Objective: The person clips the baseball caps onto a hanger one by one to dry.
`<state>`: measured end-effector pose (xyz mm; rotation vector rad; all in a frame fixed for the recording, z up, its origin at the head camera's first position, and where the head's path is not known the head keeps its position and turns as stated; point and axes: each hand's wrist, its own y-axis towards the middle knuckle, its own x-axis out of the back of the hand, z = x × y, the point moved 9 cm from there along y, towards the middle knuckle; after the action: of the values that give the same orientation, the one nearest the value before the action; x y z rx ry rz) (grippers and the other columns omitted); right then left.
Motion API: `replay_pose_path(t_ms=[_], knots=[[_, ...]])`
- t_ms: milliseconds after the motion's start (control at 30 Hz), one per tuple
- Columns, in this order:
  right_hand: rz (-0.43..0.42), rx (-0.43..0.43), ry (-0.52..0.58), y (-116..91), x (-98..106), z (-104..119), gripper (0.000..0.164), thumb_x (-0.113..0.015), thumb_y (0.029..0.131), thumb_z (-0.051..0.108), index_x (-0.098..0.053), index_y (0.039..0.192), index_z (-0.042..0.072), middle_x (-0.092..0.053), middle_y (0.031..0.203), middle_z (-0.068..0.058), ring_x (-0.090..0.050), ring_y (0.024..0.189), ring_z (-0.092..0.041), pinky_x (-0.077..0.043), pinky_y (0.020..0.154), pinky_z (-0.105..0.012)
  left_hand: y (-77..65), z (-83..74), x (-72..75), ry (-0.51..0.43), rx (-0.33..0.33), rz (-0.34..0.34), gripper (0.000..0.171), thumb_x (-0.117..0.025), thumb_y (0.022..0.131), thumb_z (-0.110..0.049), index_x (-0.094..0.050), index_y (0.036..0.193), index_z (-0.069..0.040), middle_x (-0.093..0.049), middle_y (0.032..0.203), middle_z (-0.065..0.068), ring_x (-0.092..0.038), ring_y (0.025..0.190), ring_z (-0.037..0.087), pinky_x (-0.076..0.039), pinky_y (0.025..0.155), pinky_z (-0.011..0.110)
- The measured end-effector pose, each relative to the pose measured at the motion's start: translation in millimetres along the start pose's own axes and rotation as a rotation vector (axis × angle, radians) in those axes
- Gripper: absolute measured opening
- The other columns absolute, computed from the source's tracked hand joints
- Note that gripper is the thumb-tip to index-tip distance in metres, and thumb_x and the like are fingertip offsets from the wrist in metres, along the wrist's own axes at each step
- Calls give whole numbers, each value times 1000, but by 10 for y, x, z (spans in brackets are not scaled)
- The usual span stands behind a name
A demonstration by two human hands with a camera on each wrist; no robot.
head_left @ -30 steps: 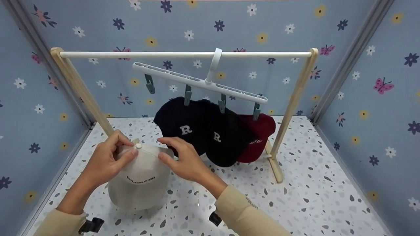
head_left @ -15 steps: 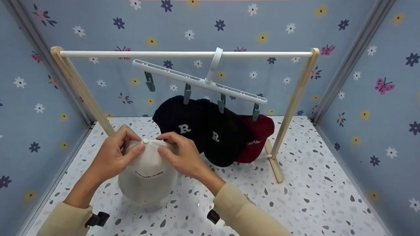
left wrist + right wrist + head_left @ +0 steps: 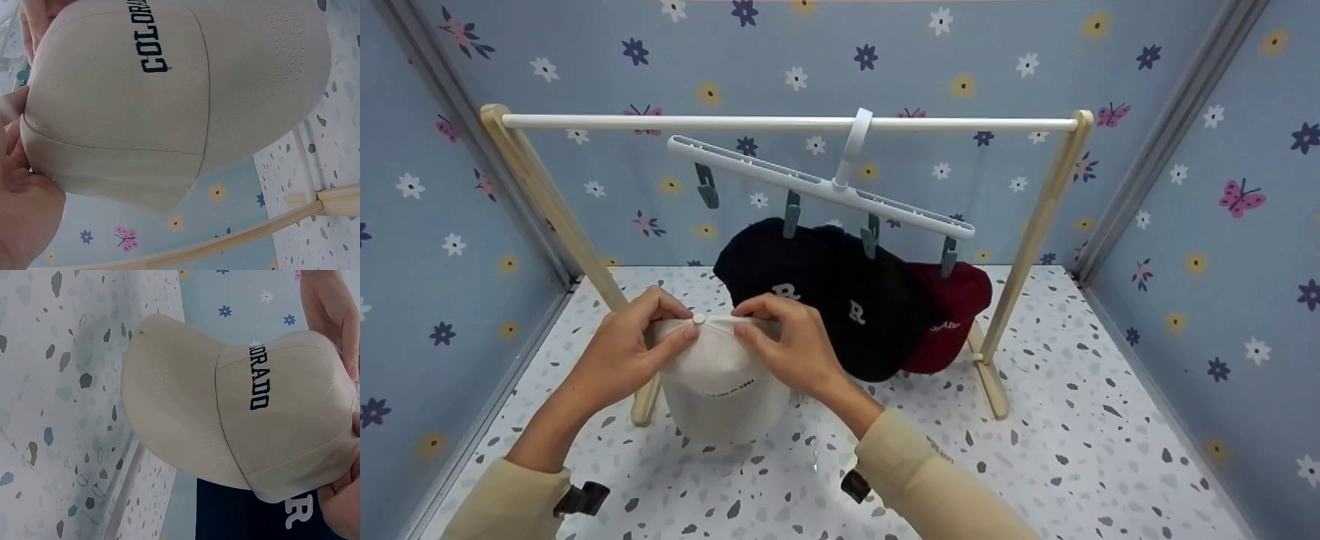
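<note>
Both hands pinch the crown of a cream baseball cap [image 3: 720,409], near its top button. My left hand [image 3: 630,349] grips the left side of the crown, and my right hand [image 3: 791,345] the right side. The brim hangs downward, and dark COLORADO lettering shows in the left wrist view on the cap [image 3: 124,101]. Behind, a white clip hanger [image 3: 780,176] tilts down to the right. From its clips hang a navy cap [image 3: 765,259], a black cap [image 3: 870,322] and a dark red cap [image 3: 960,296]. The leftmost green clip [image 3: 707,187] holds nothing.
The hanger hooks over the white rail [image 3: 660,121] of a rack with wooden legs [image 3: 1035,232]. The rack stands on a speckled white surface [image 3: 1035,450]. Blue flower-patterned walls [image 3: 1005,172] close in the back and sides.
Both hands have moved the cream cap right and slightly up, toward the navy cap. The right hand has come from beside the crown to pinch it. The hanger stays in place.
</note>
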<state>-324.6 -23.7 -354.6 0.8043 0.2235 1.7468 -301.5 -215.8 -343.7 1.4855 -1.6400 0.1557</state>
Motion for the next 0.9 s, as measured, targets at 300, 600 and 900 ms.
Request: replay_pose_path(t_ms=[300, 600, 900], knots=[[20, 13, 1, 48, 33, 2, 12, -76, 100, 15, -79, 112, 12, -77, 110, 4, -70, 104, -2, -55, 97, -20, 0, 20, 19, -13, 36, 8, 16, -69, 105, -19, -66, 117, -8, -72, 111, 3, -68, 94, 12, -54, 78, 16], [5, 23, 2, 148, 64, 77, 11, -76, 100, 13, -79, 110, 10, -76, 107, 3, -70, 101, -2, -56, 94, -19, 53, -18, 125, -16, 28, -96, 13, -70, 105, -17, -68, 113, -7, -73, 110, 3, -67, 96, 5, -50, 81, 9], [-20, 23, 15, 251, 89, 141, 12, -76, 100, 14, -79, 111, 10, -76, 103, 2, -70, 94, -3, -57, 92, -19, 133, -61, 229, -49, 45, -175, 14, -69, 105, -18, -68, 114, -8, -69, 109, 3, -65, 86, 10, -52, 69, 14]])
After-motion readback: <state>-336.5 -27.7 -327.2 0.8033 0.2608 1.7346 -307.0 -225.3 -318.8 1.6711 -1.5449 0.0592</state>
